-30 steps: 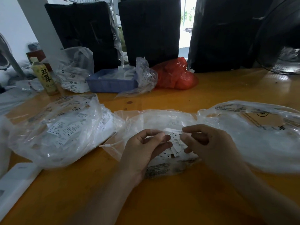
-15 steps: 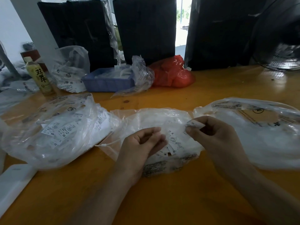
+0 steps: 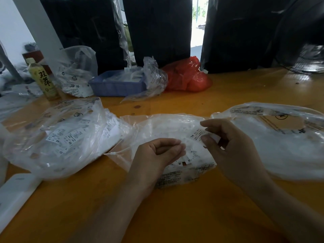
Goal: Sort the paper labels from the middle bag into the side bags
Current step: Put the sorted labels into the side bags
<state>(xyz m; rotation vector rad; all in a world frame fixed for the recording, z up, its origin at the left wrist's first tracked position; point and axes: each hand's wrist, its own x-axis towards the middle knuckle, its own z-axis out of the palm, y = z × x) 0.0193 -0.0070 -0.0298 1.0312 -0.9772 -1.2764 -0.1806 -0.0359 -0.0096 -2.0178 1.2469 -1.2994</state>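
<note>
Three clear plastic bags lie in a row on the orange table. The middle bag [image 3: 163, 127] holds small white paper labels [image 3: 185, 159] marked M and XL. My right hand [image 3: 228, 146] pinches one white label marked XL [image 3: 199, 135] between thumb and fingers, lifted above the middle bag. My left hand [image 3: 157, 155] rests curled on the middle bag's contents; whether it holds a label is hidden. The left bag [image 3: 57, 137] is full of labels. The right bag [image 3: 284, 142] lies open with white contents.
At the back stand a blue basket [image 3: 115, 86], a red plastic bag [image 3: 187, 76], a tea bottle [image 3: 43, 79], another clear bag [image 3: 77, 71] and tall black bags [image 3: 157, 28]. A white flat object [image 3: 14, 195] lies at the front left. A fan [image 3: 308, 62] is at the far right.
My right hand has pulled one label away from my left hand and lifted it up and to the right, toward the right bag. My left hand stayed on the middle bag.
</note>
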